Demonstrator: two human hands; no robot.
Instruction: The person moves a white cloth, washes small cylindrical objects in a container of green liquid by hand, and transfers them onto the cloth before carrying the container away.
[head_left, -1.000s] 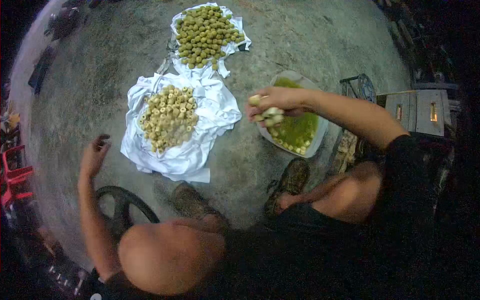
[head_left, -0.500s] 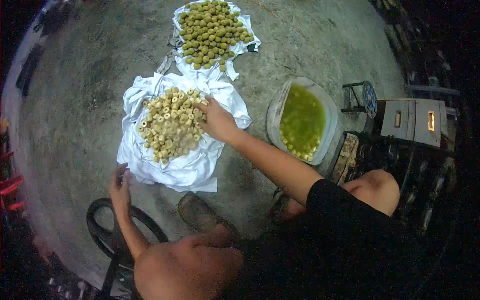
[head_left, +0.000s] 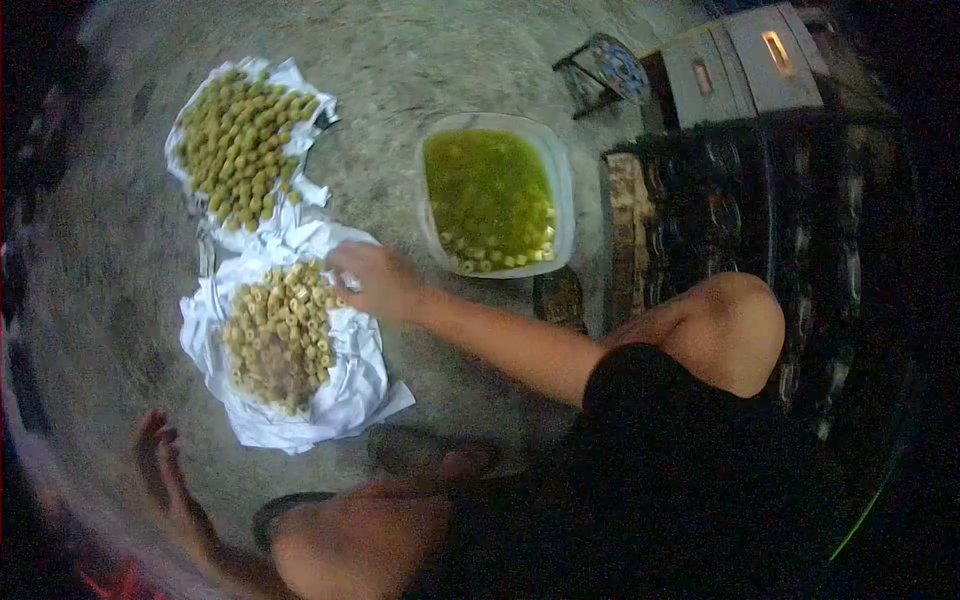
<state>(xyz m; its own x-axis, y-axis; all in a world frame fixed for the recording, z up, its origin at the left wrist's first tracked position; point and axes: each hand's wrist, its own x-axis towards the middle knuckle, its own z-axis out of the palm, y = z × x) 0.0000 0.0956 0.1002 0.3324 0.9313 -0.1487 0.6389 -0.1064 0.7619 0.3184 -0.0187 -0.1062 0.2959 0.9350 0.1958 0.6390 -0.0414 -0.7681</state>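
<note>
A heap of pale, peeled round fruits with holes cored through them (head_left: 285, 330) lies on a crumpled white cloth (head_left: 355, 375) on the floor. My right hand (head_left: 378, 282) is bent over the upper right side of this heap, fingertips among the outer pieces. Its fingers are blurred, and I cannot tell whether they grip a piece. My left hand (head_left: 168, 475) is raised to the lower left of the cloth, fingers apart and nothing in them.
Whole green-brown fruits (head_left: 245, 145) cover another white cloth farther off. A translucent tub (head_left: 567, 215) of yellow-green liquid has cored pieces floating in it. Beyond stand a small stool (head_left: 612, 70), a grey drawer cabinet (head_left: 745, 65) and a dark rack of bottles (head_left: 725, 200).
The view has turned to the right, so the cloths appear farther left and the tub nearer the middle. My right hand stays at the heap's right side; my left hand is farther from the cloth.
</note>
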